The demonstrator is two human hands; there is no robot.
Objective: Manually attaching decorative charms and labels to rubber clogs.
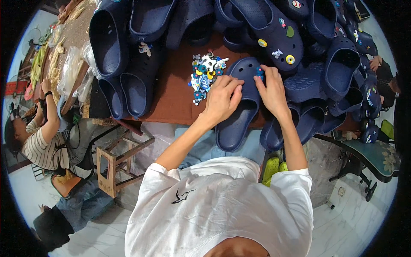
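A navy clog [236,128] lies with its toe pointing away from me, its heel reaching over the near table edge. My left hand [222,98] is closed on the left side of its upper, thumb and fingers bent against the holes. On the right side, my right hand [272,91] pinches a small blue shoe charm [259,73] against the upper, between thumb and fingertips. Whether the charm sits in a hole is hidden. Just left of the clog is a loose pile of shoe charms [209,65] in white, blue and yellow.
Many navy clogs surround the brown tabletop [171,85], including a charm-covered clog [284,40] behind my right hand. A wooden stool [112,165] stands at lower left. One person in a striped shirt [45,143] works at left; another person's hand [375,63] shows at far right.
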